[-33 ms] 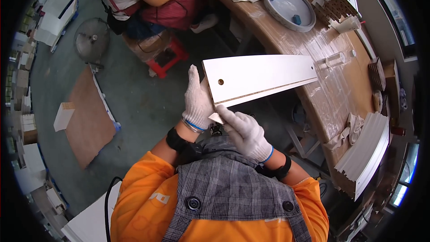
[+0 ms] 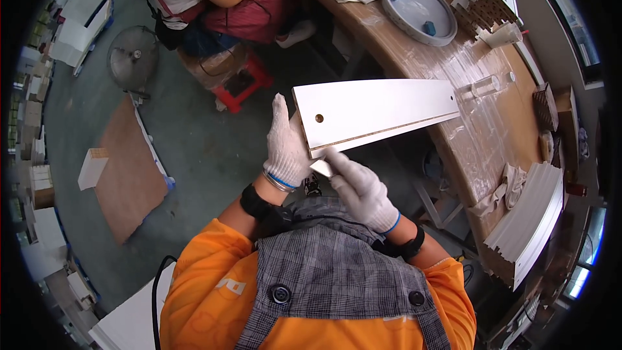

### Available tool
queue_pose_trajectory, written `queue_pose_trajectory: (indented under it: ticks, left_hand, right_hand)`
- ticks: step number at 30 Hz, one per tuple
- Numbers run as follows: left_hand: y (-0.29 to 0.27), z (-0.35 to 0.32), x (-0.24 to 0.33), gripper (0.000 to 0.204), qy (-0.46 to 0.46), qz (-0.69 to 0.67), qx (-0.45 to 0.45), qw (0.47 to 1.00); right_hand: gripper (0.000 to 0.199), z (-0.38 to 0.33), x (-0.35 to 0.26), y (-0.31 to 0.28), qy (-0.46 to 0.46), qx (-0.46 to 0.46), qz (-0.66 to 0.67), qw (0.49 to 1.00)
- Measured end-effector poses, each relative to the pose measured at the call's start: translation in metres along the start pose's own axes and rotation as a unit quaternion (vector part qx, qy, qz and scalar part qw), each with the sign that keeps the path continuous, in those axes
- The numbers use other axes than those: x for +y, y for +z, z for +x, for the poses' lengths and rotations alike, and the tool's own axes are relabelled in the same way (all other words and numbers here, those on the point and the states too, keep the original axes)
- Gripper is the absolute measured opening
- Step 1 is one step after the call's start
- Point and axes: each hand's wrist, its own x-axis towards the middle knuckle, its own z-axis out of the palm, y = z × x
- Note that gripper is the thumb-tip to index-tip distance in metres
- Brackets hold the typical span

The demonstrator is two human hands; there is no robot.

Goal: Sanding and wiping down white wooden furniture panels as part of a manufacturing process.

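A long white board with a drilled hole near each end and a narrow groove along its near side lies across in front of me. Its far right end reaches over the table's edge. My left hand, in a white knit glove, supports the board's left end; the thumb points up and the other fingers are partly hidden beneath. My right hand, gloved too, pinches a small flat whitish piece against the board's near edge by the left corner. What kind of piece it is, I cannot make out.
The wrapped table at right bears a round grey tray with blue blocks and stacked white boards. A co-worker sits at far left on a red stool. A fan and brown sheet are on the floor.
My right hand has slid slightly right along the board's near edge with the small flat piece. The board and my left hand have stayed in place.
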Motion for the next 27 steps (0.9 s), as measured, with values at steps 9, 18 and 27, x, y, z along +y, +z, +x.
queue_pose_trajectory:
  ticks: [9, 18, 27]
  left_hand:
    - [-0.007, 0.002, 0.003, 0.088, -0.065, -0.043, -0.102, 0.992]
    - [-0.033, 0.011, 0.0, 0.06, -0.008, 0.041, 0.031, 0.999]
    - [-0.087, 0.03, -0.003, 0.036, -0.032, 0.241, 0.131, 0.961]
  right_hand:
    - [0.033, 0.035, -0.019, -0.017, 0.195, -0.089, 0.584, 0.783]
    - [0.03, -0.035, 0.153, -0.118, 0.267, 0.338, 0.549, 0.716]
    - [0.016, -0.124, 0.223, -0.216, 0.362, 0.536, 0.43, 0.63]
